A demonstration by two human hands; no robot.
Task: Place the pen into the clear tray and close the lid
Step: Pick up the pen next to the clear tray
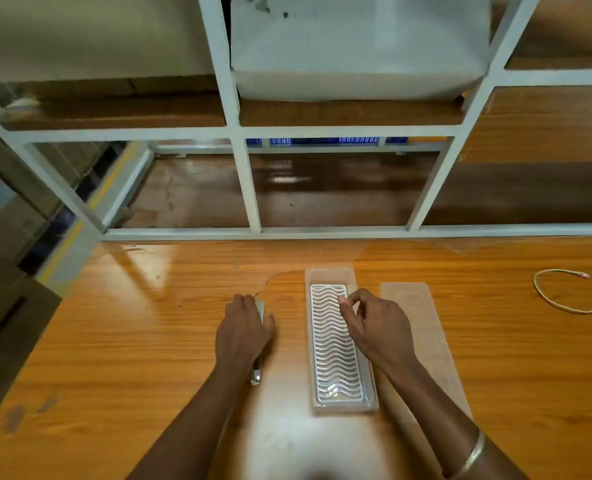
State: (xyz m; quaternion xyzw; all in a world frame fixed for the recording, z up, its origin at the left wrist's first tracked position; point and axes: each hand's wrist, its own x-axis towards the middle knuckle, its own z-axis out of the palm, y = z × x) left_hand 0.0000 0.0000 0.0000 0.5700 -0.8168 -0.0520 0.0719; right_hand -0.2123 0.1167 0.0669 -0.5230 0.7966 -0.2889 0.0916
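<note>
Desk (114, 341) is carrying the clear tray (370, 393), lid (422, 327) lying off, just right. Left hand (242, 334) is curling over the pen (257, 372), lying parallel, left of the tray. Right hand (374, 327), fingertips pinched on nothing, is hovering over the tray.

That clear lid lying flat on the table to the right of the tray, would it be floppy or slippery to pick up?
The lid looks like thin see-through plastic, so it is probably light and may flex a little. Lying flat on the glossy table, it could slide and be hard to get a fingertip under.
</note>
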